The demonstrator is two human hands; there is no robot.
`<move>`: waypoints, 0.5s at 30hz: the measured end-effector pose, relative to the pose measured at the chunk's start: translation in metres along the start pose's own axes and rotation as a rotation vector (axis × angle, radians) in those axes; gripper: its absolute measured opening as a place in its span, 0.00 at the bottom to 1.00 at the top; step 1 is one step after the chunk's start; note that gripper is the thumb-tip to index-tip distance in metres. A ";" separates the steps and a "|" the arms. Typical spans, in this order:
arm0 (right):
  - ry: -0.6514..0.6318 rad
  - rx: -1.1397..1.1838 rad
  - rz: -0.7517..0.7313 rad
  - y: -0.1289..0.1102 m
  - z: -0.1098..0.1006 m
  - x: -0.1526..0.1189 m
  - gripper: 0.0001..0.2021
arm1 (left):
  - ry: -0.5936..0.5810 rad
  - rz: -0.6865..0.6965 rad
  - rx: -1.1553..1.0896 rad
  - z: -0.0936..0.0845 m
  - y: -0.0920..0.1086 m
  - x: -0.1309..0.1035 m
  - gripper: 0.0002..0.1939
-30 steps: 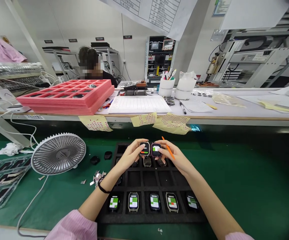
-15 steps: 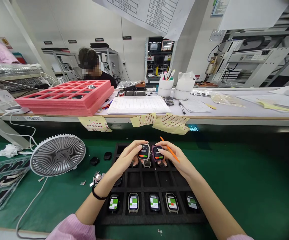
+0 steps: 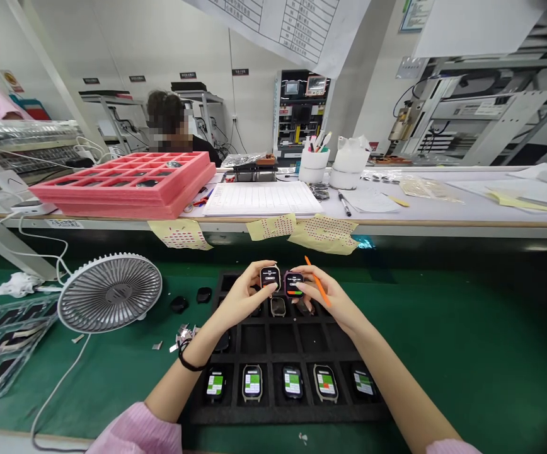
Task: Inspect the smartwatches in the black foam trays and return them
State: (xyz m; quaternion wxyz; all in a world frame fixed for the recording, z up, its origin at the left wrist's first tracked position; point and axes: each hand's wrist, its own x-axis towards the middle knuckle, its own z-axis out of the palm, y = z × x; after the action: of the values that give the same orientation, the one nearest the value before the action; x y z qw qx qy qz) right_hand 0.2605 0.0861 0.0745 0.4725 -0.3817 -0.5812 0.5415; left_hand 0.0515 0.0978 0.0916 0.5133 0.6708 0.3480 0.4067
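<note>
My left hand (image 3: 244,295) holds a light-framed watch (image 3: 270,277) with its screen lit, the thumb lying over the lower part of the screen. Beside it, my right hand (image 3: 328,291) grips a purple-framed watch (image 3: 295,285) showing red and green, its thumb at the right side of the screen. An orange stick (image 3: 317,281) is also tucked in my right hand. Both watches are above the back of a black compartment tray (image 3: 297,413). Several lit watches lie in the front row, among them one light-framed watch (image 3: 252,383). Another watch (image 3: 278,307) sits in the back part.
A round grey fan (image 3: 110,294) stands left of the tray, near two small black pieces (image 3: 179,305) and metallic scraps. Clear trays (image 3: 9,343) lie at far left. Behind runs a shelf edge (image 3: 396,231) with a pink foam tray (image 3: 126,183). A person sits beyond.
My left hand has tilted its watch, raised it slightly and moved its thumb down the screen. My right hand and its watch have shifted slightly left. The watch behind is more exposed.
</note>
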 end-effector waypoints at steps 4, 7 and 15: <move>-0.006 0.006 0.000 0.002 0.000 0.001 0.16 | 0.002 0.012 0.033 0.000 -0.005 0.002 0.21; -0.026 0.023 0.006 0.002 0.001 0.000 0.18 | 0.002 0.012 0.039 0.001 -0.005 0.002 0.22; -0.037 -0.018 0.008 0.004 -0.001 0.001 0.19 | -0.023 0.007 0.027 0.002 -0.004 0.001 0.21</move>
State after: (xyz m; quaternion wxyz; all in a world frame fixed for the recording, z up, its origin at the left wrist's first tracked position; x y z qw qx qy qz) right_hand 0.2613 0.0876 0.0711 0.4561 -0.3781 -0.5931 0.5451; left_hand 0.0541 0.0989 0.0874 0.5065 0.6835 0.3455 0.3960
